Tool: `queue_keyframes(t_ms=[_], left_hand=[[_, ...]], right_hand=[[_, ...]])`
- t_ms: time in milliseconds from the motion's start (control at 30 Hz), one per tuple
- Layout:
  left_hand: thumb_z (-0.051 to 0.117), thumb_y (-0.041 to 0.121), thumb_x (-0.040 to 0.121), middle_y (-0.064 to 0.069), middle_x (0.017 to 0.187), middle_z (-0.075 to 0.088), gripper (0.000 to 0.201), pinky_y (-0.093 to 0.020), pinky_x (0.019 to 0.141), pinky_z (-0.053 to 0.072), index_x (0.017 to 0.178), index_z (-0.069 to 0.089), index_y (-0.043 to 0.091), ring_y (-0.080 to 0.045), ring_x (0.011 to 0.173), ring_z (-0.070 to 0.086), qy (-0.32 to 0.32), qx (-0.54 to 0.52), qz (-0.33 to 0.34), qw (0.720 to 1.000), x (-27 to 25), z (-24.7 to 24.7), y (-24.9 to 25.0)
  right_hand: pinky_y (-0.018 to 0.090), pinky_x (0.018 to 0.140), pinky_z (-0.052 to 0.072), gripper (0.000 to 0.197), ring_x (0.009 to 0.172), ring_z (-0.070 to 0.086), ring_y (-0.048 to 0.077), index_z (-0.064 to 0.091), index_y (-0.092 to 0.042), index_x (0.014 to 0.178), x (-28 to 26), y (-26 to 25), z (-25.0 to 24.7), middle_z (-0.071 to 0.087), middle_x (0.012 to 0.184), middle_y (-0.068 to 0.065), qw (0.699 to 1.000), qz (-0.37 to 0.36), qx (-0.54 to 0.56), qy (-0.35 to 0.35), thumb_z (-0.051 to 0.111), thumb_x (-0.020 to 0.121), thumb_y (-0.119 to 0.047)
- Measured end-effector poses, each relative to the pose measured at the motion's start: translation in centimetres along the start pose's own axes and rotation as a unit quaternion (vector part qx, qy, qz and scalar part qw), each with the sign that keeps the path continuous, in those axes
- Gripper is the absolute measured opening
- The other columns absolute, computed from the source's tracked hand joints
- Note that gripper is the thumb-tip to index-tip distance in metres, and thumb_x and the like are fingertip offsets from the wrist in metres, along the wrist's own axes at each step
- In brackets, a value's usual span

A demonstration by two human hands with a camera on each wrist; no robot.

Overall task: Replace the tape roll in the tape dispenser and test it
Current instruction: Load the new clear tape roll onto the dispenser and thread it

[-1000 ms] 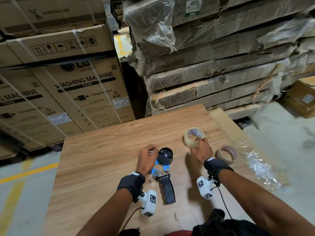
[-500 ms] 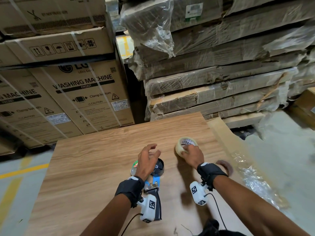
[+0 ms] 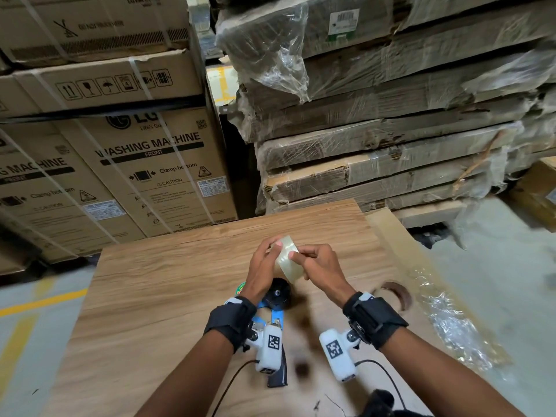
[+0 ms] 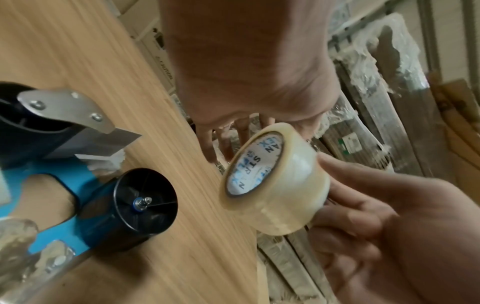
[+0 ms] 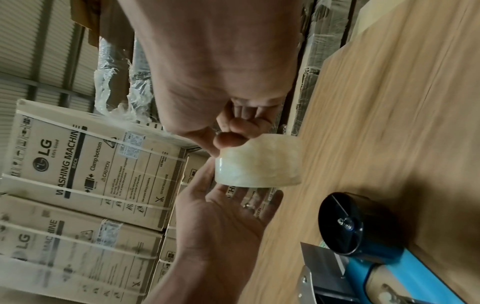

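A clear tape roll [image 3: 287, 261] with a white printed core [image 4: 253, 166] is held in the air above the wooden table [image 3: 156, 296]. My left hand [image 3: 261, 269] cradles it between thumb and fingers from the left. From the right, my right hand [image 3: 322, 266] pinches its outer surface [image 5: 259, 162] with thumb and fingertips. Below them the tape dispenser [image 3: 272, 314] lies on its side: blue frame, black handle, and a bare black hub [image 4: 145, 203] pointing up. Neither hand touches the dispenser, whose hub [image 5: 345, 222] carries no roll.
A brown empty core [image 3: 395, 293] lies on the table right of my right wrist, beside crumpled clear plastic [image 3: 451, 323]. Washing machine cartons [image 3: 150, 164] and wrapped flat cartons [image 3: 376, 145] rise behind the table's far edge.
My right hand lifted the roll off the table and brought it over the dispenser. My left hand left the dispenser and rose to take the roll's other side.
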State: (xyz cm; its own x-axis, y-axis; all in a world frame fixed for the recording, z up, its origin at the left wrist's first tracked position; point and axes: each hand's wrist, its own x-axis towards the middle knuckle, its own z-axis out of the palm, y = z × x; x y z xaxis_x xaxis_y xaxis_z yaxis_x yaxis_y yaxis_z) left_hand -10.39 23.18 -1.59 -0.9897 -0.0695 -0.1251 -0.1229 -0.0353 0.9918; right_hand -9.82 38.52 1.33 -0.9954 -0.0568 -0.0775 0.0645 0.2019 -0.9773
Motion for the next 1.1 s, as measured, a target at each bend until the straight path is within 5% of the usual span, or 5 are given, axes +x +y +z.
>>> queue_keyframes(t_ms=[367,533,767,933,1100], left_hand=[[0.061,0.061,0.086,-0.016,0.118,0.068,0.063,-0.052,0.089,0.053,0.128,0.065,0.014,-0.035,0.096,0.066,-0.030,-0.160,-0.159,0.974,-0.8,-2.5,0.1],[0.071,0.036,0.080,-0.011,0.108,0.068,0.047,-0.041,0.075,0.056,0.119,0.064,0.011,-0.026,0.081,0.069,-0.054,-0.200,-0.129,0.970,-1.4,-3.7,1.6],[0.084,0.004,0.065,-0.011,0.134,0.060,0.071,-0.050,0.088,0.058,0.131,0.062,0.019,-0.026,0.100,0.069,-0.094,-0.103,-0.021,0.990,-1.4,-5.3,1.6],[0.087,0.016,0.065,-0.015,0.133,0.063,0.068,-0.055,0.096,0.055,0.130,0.064,0.019,-0.034,0.114,0.065,-0.117,-0.071,0.001,0.991,-1.5,-6.3,1.4],[0.067,0.048,0.081,-0.007,0.101,0.071,0.049,-0.030,0.068,0.055,0.115,0.069,0.013,-0.022,0.089,0.066,-0.080,-0.037,-0.029,0.996,-2.4,-5.6,1.7]], right_hand=[[0.018,0.046,0.043,0.017,0.044,0.053,-0.002,0.081,-0.005,0.106,-1.5,-2.0,1.5,0.079,0.091,0.004,0.998,-0.038,0.039,-0.010,0.070,0.094,-0.009],[0.015,0.057,0.041,0.017,0.053,0.055,-0.003,0.080,-0.008,0.084,-1.5,-2.6,2.2,0.068,0.061,-0.016,0.998,-0.051,0.017,0.015,0.072,0.094,-0.019],[0.042,0.071,0.054,0.026,0.079,0.064,0.022,0.061,-0.028,0.121,-1.0,-3.1,3.1,0.072,0.089,0.013,0.999,-0.025,0.024,0.002,0.062,0.095,-0.028],[0.026,0.063,0.056,0.029,0.081,0.070,0.008,0.079,-0.017,0.110,-1.2,-3.8,3.2,0.077,0.108,0.006,0.995,0.018,0.084,-0.053,0.053,0.101,-0.007],[0.033,0.078,0.059,0.024,0.088,0.072,0.026,0.074,-0.004,0.117,-0.7,-3.5,3.4,0.074,0.113,0.029,0.984,0.081,0.151,-0.051,0.065,0.096,-0.013]])
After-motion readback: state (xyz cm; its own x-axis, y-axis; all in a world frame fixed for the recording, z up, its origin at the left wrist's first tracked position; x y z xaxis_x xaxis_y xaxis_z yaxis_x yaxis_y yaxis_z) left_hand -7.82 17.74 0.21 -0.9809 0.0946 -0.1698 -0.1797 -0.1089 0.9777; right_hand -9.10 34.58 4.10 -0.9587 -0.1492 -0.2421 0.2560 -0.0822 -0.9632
